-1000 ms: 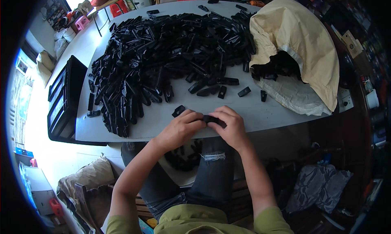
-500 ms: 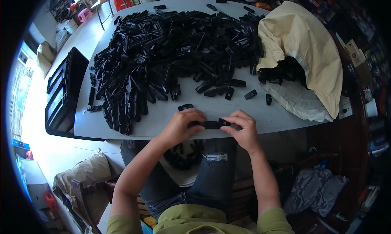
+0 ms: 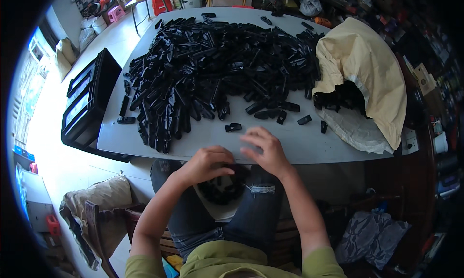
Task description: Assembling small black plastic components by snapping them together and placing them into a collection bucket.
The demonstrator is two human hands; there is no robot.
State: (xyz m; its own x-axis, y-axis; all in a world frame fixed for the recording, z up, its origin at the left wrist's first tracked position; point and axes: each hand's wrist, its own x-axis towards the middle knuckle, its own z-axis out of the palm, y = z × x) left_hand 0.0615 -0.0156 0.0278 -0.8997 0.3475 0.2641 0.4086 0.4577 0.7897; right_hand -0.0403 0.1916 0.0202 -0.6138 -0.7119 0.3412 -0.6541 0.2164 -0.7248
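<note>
At the near edge of the table, my left hand (image 3: pixel 209 164) has its thumb stretched away from its curled fingers. Just past its fingertips, over my lap, is a blurred black plastic part (image 3: pixel 241 172), seemingly loose from the hand. Above the table edge, my right hand (image 3: pixel 266 151) holds nothing, its fingers spread. A small black plastic piece (image 3: pixel 233 127) lies on the table just left of its fingertips. Farther back spreads a large heap of long black plastic parts (image 3: pixel 193 70). Below the hands, between my knees, a round container of black parts (image 3: pixel 217 193) is partly hidden.
A beige sack (image 3: pixel 369 60) with black pieces in its mouth lies on the table's right. Several loose pieces, one a small block (image 3: pixel 304 120), lie before the heap. A black crate (image 3: pixel 92 101) stands left of the table (image 3: pixel 290 150); a wooden chair (image 3: pixel 94 229) is at lower left.
Both hands held a black part together at the table edge. Now they are apart: the left has moved down with the part beyond its fingers, the right has let go and opened.
</note>
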